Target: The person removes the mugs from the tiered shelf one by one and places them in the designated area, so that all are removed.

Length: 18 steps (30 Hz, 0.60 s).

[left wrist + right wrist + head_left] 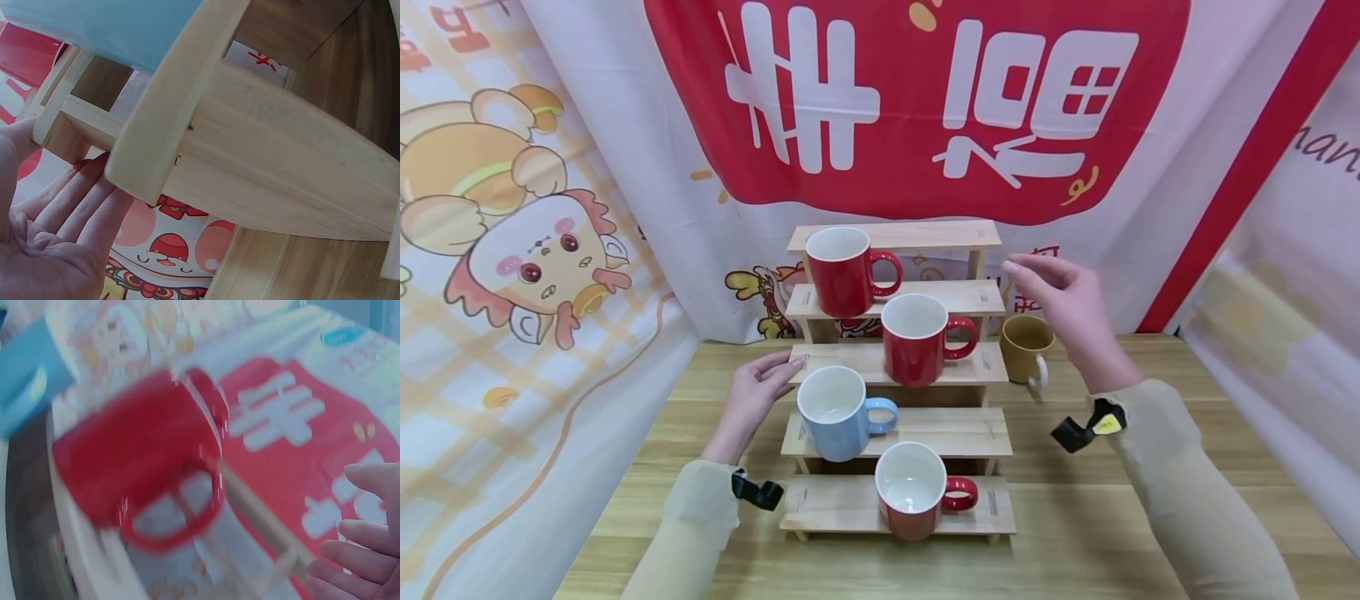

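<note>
A wooden tiered stand [947,432] holds mugs with white insides. A red mug [844,283] stands on the second board from the top, another red mug [913,350] on the middle one. Below them are a light blue mug [837,429] and, on the lowest board, a third red mug [907,518]. My left hand [755,400] grips the left end of the middle board, thumb at its edge and fingers behind. To the right of the upper boards my right hand [1067,312] is raised, holding nothing. A red mug [144,444] appears blurred in the right wrist view.
A mustard-brown mug [1024,354] with a white handle stands on the wood-grain table [1090,508], right of the stand and below my right hand. Printed cloth [752,275] hangs behind, with further printed cloth [587,400] along the left side.
</note>
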### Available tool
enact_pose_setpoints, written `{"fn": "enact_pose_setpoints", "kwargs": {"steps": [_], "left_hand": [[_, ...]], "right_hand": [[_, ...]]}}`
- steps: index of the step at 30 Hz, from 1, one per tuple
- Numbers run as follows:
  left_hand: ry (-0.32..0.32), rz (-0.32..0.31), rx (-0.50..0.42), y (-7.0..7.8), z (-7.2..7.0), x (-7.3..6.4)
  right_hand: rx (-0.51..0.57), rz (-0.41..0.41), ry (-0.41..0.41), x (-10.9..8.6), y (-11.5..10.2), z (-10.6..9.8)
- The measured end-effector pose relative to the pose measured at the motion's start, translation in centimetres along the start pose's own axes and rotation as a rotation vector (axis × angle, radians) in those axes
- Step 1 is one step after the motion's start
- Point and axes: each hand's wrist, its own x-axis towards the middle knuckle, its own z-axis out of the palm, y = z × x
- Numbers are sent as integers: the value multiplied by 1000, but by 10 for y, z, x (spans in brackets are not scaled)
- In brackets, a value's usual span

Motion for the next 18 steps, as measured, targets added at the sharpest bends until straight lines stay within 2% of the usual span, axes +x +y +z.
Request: {"fn": "enact_pose_setpoints", "kwargs": {"steps": [8,15,18], "left_hand": [[-9,-10,-5,2,-1,-2],[-11,-16,-12,3,0,-4],[-7,-19,-10,3,0,-3]], "right_hand": [[51,-9,-206,6,-35,32],[-7,-49,-298,23,-48,66],[-30,-37,-324,29,-52,79]]}}
